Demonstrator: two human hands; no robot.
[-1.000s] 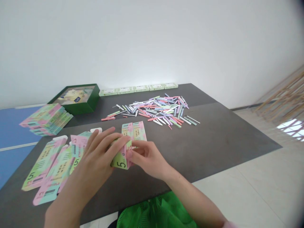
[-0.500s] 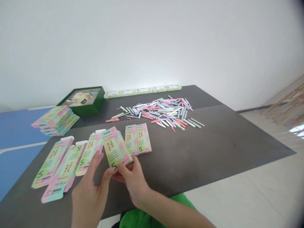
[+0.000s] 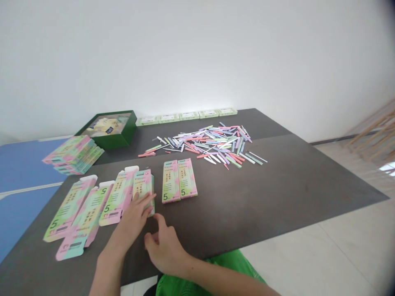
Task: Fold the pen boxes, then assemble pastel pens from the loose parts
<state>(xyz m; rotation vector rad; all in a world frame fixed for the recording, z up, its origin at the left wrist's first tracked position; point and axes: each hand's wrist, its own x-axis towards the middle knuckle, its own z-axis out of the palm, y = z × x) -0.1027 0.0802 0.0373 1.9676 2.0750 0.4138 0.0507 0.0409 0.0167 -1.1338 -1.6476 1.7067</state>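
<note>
A small pink-and-green carton (image 3: 142,180) marked with printed characters lies on the dark table. My left hand (image 3: 135,213) rests over its lower part, fingers stretched out and lying across it. My right hand (image 3: 165,248) is just below the carton's near end, thumb and index finger apart with nothing between them; its other fingers are curled under. Left of the carton lie several unfolded or open-ended cartons, among them one with an open flap (image 3: 119,195). To the right, two closed cartons, a left one (image 3: 170,183) and a right one (image 3: 187,177), lie side by side.
A heap of coloured pen-like sticks (image 3: 212,144) spreads across the table's middle. Stacked cartons (image 3: 77,154) stand at the left edge by a green box (image 3: 123,133) holding packets. Flat green-white boxes (image 3: 189,116) line the wall.
The carton held up by both hands now lies flat on the table, beside the open ones. My left hand has moved onto it; my right hand has let go and drawn slightly back.
</note>
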